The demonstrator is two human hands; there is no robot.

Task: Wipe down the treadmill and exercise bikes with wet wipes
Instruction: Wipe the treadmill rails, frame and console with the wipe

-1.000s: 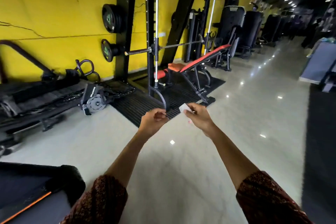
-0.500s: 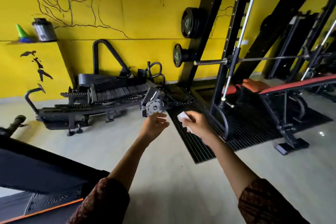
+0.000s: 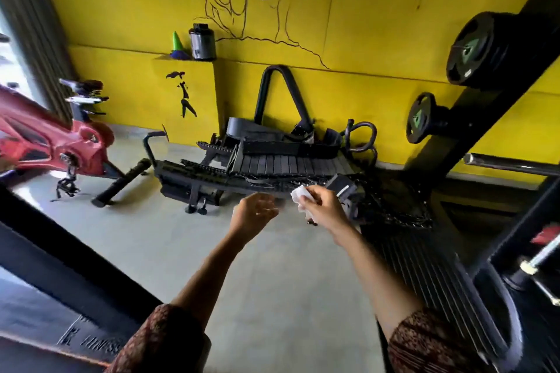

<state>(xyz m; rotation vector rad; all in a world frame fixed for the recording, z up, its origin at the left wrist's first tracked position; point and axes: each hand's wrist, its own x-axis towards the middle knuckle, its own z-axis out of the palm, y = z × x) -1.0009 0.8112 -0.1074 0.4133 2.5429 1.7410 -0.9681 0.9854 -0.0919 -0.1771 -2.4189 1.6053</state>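
Over floor (image 3: 272,281): both hands being held out
Right hand (image 3: 322,210): white wet wipe (image 3: 298,194) being pinched in fingers
Left hand (image 3: 254,215): fingers loosely curled, nothing being held
Far left: red exercise bike (image 3: 57,142) being left untouched

Little lettering can be read. Pale capital letters are printed on the dark treadmill (image 3: 45,297) deck near the lower left corner of the view; they are seen at a slant and blurred, and only a fragment resembling "UNFSS" can be made out, so the word cannot be told with certainty. A boxed mark is seen just left of those letters, but it cannot be read. A label is carried on the dark canister (image 3: 202,41) on the wall ledge, too small to be read.
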